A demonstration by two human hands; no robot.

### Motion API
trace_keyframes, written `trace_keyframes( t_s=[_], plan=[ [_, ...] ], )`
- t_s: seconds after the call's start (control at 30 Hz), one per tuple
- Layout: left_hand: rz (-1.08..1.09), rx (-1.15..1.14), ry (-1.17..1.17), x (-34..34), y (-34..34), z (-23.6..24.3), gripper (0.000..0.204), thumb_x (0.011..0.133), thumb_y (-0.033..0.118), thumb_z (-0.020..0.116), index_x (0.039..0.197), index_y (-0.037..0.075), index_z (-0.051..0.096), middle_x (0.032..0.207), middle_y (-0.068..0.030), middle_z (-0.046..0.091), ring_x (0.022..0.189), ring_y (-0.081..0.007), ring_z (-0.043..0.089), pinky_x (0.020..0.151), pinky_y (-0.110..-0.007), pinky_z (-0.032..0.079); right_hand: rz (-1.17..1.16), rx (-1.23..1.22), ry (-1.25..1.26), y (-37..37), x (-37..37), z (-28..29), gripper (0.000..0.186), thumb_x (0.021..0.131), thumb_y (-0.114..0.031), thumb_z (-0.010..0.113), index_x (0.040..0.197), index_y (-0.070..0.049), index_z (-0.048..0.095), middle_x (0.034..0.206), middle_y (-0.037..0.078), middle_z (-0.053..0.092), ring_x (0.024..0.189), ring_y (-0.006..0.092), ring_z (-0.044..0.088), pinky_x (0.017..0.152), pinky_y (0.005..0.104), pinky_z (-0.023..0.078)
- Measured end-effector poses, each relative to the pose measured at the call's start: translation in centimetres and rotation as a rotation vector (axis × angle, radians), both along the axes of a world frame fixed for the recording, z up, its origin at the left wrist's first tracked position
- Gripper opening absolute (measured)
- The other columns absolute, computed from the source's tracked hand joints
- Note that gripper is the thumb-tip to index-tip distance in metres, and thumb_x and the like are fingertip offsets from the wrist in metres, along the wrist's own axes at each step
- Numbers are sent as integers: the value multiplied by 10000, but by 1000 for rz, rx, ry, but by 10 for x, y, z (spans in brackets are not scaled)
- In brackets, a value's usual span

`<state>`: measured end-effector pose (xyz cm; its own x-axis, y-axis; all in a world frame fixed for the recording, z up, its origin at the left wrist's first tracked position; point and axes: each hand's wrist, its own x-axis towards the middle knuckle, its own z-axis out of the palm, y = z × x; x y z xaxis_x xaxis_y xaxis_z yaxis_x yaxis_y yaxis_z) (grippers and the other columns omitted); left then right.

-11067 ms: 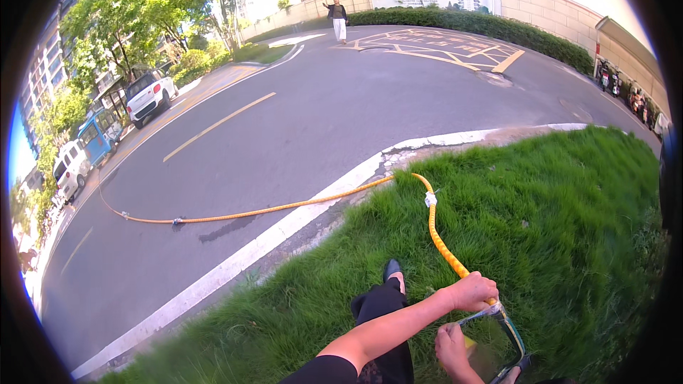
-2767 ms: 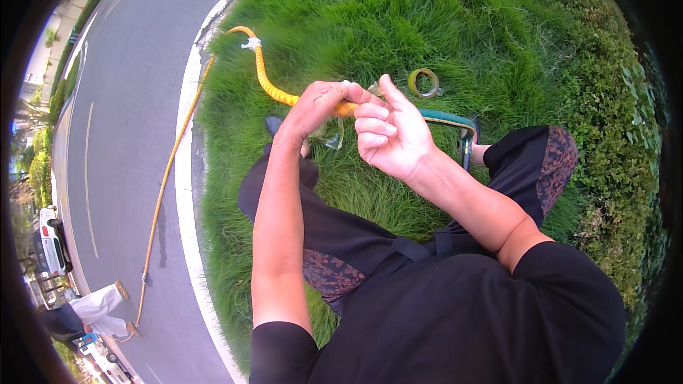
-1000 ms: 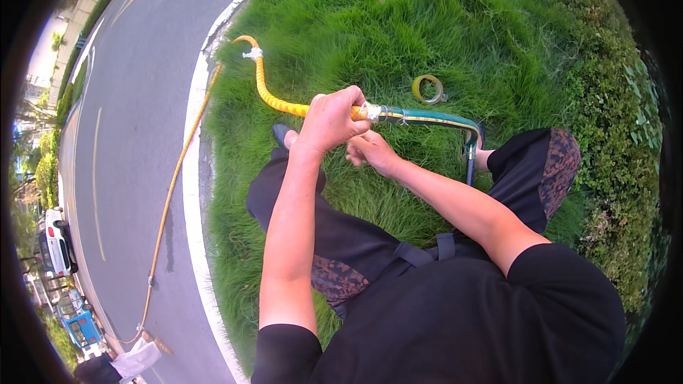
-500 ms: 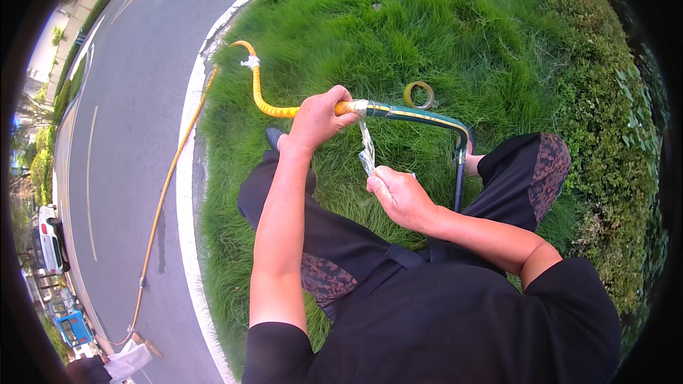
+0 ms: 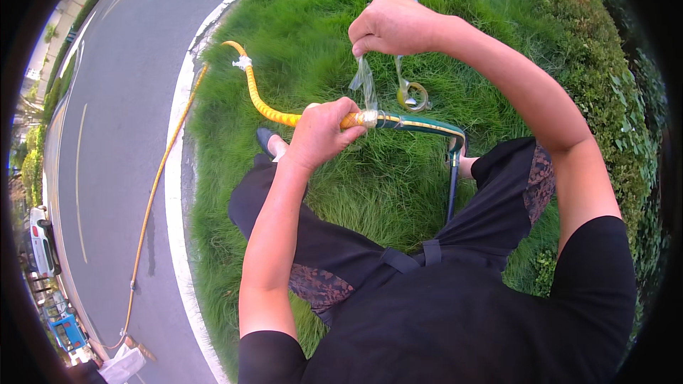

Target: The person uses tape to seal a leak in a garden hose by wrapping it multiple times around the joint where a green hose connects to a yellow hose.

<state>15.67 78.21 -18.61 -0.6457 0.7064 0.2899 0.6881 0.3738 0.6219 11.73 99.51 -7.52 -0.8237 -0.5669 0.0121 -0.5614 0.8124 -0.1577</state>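
Note:
My left hand [image 5: 321, 131] is wrapped round the end of a ribbed yellow hose [image 5: 269, 109]. Right beside its thumb, a whitish taped joint [image 5: 369, 119] links that hose to a dark green hose [image 5: 425, 124] with a pale stripe, which bends down between my legs. Beyond the joint, my right hand [image 5: 393, 26] is closed on a twisted strip of clear tape [image 5: 367, 80] that rises from the joint. More tape runs from this hand down to a yellowish tape roll [image 5: 413, 97] by the grass; whether the roll hangs or rests there I cannot tell.
Long grass [image 5: 356, 185] surrounds my legs. A white kerb [image 5: 179, 199] borders the road [image 5: 114, 149], where an orange hose [image 5: 154, 195] runs. A hedge [image 5: 594, 99] stands at right. A white car [image 5: 44, 242] and blue vehicle [image 5: 67, 331] are far left.
My right hand has swung from the near side of the joint up to its far side, pulling the tape strip with it. My left hand keeps its grip on the yellow hose.

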Motion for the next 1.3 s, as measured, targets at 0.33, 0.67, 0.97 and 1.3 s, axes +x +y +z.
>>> trace_keyframes(
  t_s=[0.33,0.67,0.97,1.3],
  plan=[
    [12,-48,8,8,0,-3,278,713,173,723,921,58,579,763,-104,648,719,-285,641,650,-396,486,38,-751,-901,-17,-12,-198,137,844,-183,642,841,-58,697,740,-30,634,694,65,538,644,265,473],
    [0,-80,5,5,1,-6,210,735,197,695,870,60,611,788,-120,644,745,-307,634,666,-409,492,-92,-263,-221,-12,-9,-184,239,768,-232,665,957,-86,678,883,117,677,806,301,643,727,396,498],
    [9,-234,47,4,-6,-12,254,740,271,679,793,41,586,732,-156,626,705,-349,620,638,-448,484,-525,-1123,-177,-33,141,-136,151,841,-86,604,961,-23,670,854,103,655,812,170,623,728,277,485],
    [58,-203,20,1,-8,-10,254,741,269,675,740,36,574,683,-159,613,671,-357,611,614,-456,477,-496,-746,-236,-79,183,-165,472,794,-261,698,1153,11,558,1121,202,576,1039,341,572,898,394,460]
  ],
)
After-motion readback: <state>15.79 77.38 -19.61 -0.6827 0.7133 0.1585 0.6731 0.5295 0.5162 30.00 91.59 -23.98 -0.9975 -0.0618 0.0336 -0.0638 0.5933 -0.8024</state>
